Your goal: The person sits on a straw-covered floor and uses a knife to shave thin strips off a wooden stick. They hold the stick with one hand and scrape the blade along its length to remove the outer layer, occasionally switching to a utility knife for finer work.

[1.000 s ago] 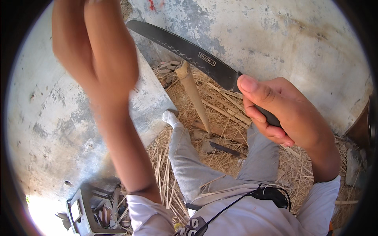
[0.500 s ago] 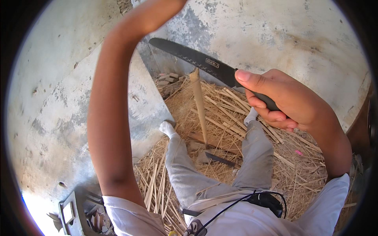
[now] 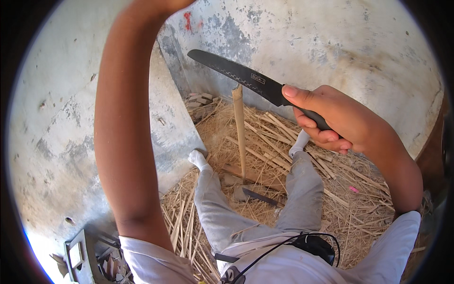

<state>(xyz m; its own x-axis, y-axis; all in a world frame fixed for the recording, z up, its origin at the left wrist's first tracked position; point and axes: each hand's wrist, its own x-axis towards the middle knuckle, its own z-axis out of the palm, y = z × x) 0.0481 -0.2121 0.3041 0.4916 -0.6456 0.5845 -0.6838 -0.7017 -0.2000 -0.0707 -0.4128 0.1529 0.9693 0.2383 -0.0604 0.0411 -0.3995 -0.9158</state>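
Note:
My right hand (image 3: 326, 120) is wrapped round the handle of a black knife (image 3: 231, 71), thumb resting near the base of the blade. The blade is raised and points up to the left. Below and behind it in the picture, a pale split stick (image 3: 240, 132) stands nearly upright between my feet; whether blade and stick touch, I cannot tell. My left forearm (image 3: 125, 113) reaches up past the top edge, so the left hand itself is out of sight.
Long, thin split strips (image 3: 269, 149) and straw-like shavings cover the ground around my legs. A dark flat blade-like piece (image 3: 262, 197) lies between my shins. Worn walls (image 3: 302, 42) rise ahead and at left. Lower left is a grey frame (image 3: 78, 258) beside wood scraps.
My left forearm has shifted to the left. The right hand keeps its hold on the knife, whose tip sits slightly farther right and lower.

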